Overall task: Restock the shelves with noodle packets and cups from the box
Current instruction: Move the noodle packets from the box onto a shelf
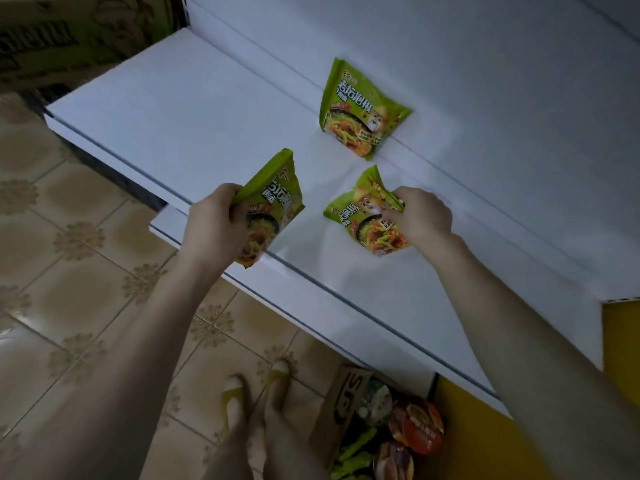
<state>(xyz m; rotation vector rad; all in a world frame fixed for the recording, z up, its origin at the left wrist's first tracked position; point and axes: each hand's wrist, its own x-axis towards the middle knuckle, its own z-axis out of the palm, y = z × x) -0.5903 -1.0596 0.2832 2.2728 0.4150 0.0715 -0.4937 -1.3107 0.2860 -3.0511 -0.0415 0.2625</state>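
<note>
The left hand is curled tight around the edge of a green noodle packet, holding it tilted above the front lip of the white shelf. The right hand pinches the crinkled side of a second packet, which sits on the shelf further in; whether it rests fully on the surface I cannot tell. A third packet stands at the back of the shelf, leaning on the rear panel, touched by neither hand.

All three are glossy, creased plastic pouches, green with a printed bowl of noodles. The shelf is smooth, flat painted metal.

Below the shelf, on the patterned tile floor, a brown cardboard box stands open, holding round foil-lidded cups and more green packets.
</note>
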